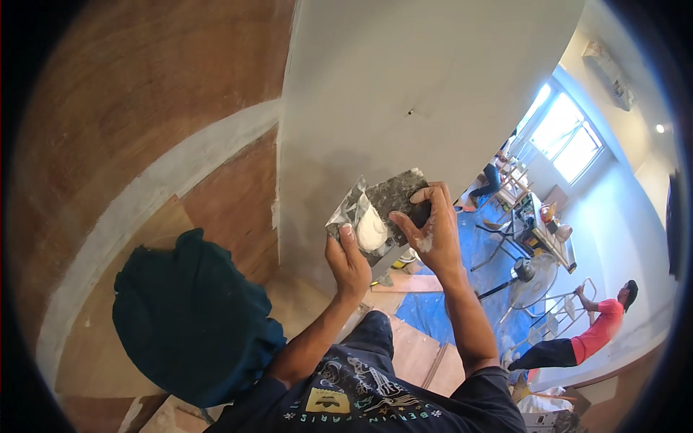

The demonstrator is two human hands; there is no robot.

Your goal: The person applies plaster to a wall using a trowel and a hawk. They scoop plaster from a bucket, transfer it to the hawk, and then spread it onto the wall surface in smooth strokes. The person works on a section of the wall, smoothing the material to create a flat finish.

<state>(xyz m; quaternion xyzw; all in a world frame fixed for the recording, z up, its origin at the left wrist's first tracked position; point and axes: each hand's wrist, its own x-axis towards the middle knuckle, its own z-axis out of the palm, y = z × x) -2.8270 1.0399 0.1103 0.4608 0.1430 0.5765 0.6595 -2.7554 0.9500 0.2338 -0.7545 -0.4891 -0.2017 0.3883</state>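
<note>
My left hand (349, 265) is closed, with its thumb pressed on a thin, smeared metal scraper (344, 209). Wrapped round the right edge of a dark, blotchy flat plate (393, 193) are the fingers of my right hand (437, 234), and white marks show on its skin. The scraper and the plate meet in front of my chest, edge against edge or overlapping; I cannot tell which. A thick lump of white putty (371, 229) sits where they meet. Behind both tools stands a pale grey wall (361, 94) with a small dark spot.
Close on my left is a dark teal, rounded cloth shape (191, 317). Brown wood panels (166, 65) with a white band adjoin the wall. Right, blue sheeting (426, 314) covers floor beneath a stand fan (530, 278) and cluttered table (538, 224). A person in pink (600, 330) grips a metal frame.
</note>
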